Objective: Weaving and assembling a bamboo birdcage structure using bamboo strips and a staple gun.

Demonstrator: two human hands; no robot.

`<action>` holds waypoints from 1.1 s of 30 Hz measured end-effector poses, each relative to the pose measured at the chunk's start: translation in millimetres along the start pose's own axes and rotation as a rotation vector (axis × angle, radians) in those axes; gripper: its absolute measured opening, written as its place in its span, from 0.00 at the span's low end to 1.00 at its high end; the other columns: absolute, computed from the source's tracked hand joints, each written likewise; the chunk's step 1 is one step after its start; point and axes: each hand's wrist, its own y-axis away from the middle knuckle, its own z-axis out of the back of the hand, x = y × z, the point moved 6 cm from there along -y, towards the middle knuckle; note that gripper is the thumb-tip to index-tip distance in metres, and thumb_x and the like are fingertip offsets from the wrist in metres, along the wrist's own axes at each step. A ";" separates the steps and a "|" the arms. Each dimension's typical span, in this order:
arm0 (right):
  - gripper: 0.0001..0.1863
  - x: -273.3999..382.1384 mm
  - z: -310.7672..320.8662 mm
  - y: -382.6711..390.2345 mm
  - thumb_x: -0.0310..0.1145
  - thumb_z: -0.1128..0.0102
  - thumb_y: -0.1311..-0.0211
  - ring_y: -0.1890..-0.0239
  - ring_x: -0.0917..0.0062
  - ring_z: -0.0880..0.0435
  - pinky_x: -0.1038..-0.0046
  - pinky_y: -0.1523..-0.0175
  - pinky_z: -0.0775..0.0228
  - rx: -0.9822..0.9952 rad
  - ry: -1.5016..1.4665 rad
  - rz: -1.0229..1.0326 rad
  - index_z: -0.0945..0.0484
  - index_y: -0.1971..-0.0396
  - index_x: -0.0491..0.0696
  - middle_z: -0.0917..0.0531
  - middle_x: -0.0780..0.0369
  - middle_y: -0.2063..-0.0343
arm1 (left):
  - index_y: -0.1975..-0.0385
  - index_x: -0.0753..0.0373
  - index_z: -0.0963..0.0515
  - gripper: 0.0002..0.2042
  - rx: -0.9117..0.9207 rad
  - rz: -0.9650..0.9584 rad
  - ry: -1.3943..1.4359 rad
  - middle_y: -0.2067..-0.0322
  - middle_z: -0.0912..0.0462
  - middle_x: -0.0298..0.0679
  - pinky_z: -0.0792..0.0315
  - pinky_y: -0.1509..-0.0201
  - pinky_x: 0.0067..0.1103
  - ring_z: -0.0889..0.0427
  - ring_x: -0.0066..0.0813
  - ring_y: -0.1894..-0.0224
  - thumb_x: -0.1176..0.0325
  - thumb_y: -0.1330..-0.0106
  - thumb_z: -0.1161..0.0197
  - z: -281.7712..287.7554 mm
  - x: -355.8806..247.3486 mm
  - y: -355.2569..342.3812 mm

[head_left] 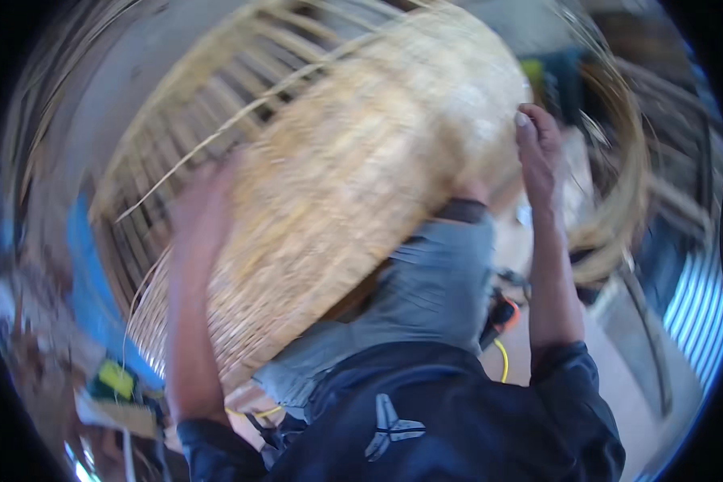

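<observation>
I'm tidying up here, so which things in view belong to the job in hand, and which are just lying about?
Job in hand:
woven wicker piece
slatted section beside it
left hand, blurred, over it
right hand, at its edge
coil of strands, probably stock

Apparently just lying about:
blue sheet
yellow cord
orange-and-black object, kind unclear

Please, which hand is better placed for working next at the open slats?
Probably the left hand: though blurred, it appears beside the open slats, while the right hand is across the woven panel, at its right edge.
</observation>
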 end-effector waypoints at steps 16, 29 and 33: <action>0.27 -123.6 104.6 102.2 0.23 0.46 0.40 0.36 0.56 0.35 0.62 0.31 0.45 -0.065 0.541 0.040 0.35 0.38 0.42 0.31 0.49 0.40 | 0.38 0.57 0.31 0.24 -0.041 -0.163 -0.308 0.45 0.27 0.49 0.32 0.39 0.37 0.27 0.50 0.43 0.78 0.35 0.53 0.4 -7.9 16.1; 0.13 107.3 -199.3 1.9 0.25 0.42 0.41 0.49 0.55 0.25 0.59 0.42 0.33 0.422 0.289 0.824 0.20 0.56 0.44 0.19 0.53 0.55 | 0.55 0.65 0.22 0.12 -0.630 0.289 -0.135 0.53 0.21 0.49 0.29 0.45 0.36 0.25 0.50 0.48 0.77 0.38 0.46 64.0 191.4 135.9; 0.09 101.2 -224.9 -4.9 0.24 0.41 0.42 0.52 0.57 0.23 0.60 0.47 0.29 0.483 0.365 0.788 0.18 0.61 0.46 0.18 0.56 0.57 | 0.53 0.64 0.23 0.13 -0.605 0.562 -0.228 0.54 0.21 0.49 0.28 0.47 0.37 0.23 0.52 0.50 0.70 0.33 0.49 63.7 291.6 197.2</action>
